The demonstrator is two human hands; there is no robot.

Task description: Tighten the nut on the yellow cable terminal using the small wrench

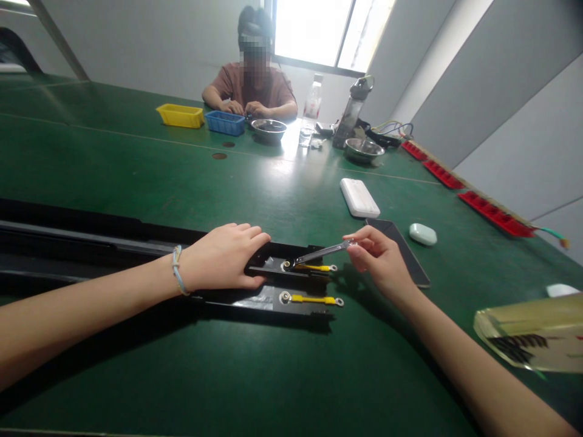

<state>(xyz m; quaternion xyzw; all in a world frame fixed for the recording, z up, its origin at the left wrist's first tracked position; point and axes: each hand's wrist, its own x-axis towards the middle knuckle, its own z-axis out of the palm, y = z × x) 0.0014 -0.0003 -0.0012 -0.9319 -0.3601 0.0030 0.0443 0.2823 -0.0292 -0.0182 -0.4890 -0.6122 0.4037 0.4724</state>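
Observation:
Long black metal rails (264, 306) lie side by side, running from the left edge to mid-table. My left hand (223, 258) is laid over the farther rail, thumb on its near side and fingers across its far side, holding it. Pinched in my right hand (380, 258) is the end of a silver wrench (321, 250). The wrench's other end meets a nut (286, 265) on that rail, where a yellow wire with a ring terminal (319, 267) is attached. On the nearer rail a second bolt (285, 297) secures another yellow wire (314, 299).
A dark phone-like slab (401, 252), a white power bank (359, 198) and a pale green case (423, 233) lie beyond my right hand. A yellowish bottle (532, 340) lies at right. A co-worker (255, 85) sits opposite, near yellow (181, 116) and blue bins (225, 123).

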